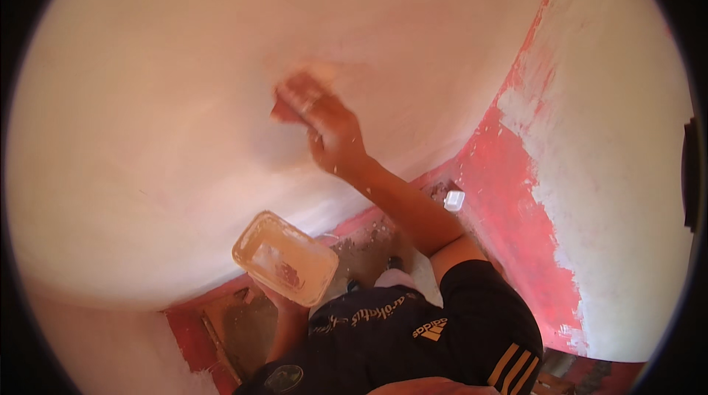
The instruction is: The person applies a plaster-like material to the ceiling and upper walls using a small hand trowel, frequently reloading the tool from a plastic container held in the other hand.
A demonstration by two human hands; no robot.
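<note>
My right hand (pixel 338 133) is raised to the pale plastered wall (pixel 169 100), closed around a flat reddish piece (pixel 287 105). Motion blurs that piece, so its exact kind does not show; it lies at or very close to the wall surface. White specks dot the hand and forearm. Lower down, my left hand (pixel 274 296) supports a rectangular plastic tub (pixel 313 256) from underneath, its fingers mostly hidden. The tub is tilted with its mouth up, its inside smeared with whitish paste and a darker reddish patch at the bottom.
To the right, another wall (pixel 619 137) carries an uneven white coat over red paint (pixel 509 181). A small white container (pixel 454 200) sits low by the corner. At lower left, a thin wooden stick (pixel 221 347) leans near the red wall base. A dark object (pixel 692 174) borders the far right.
</note>
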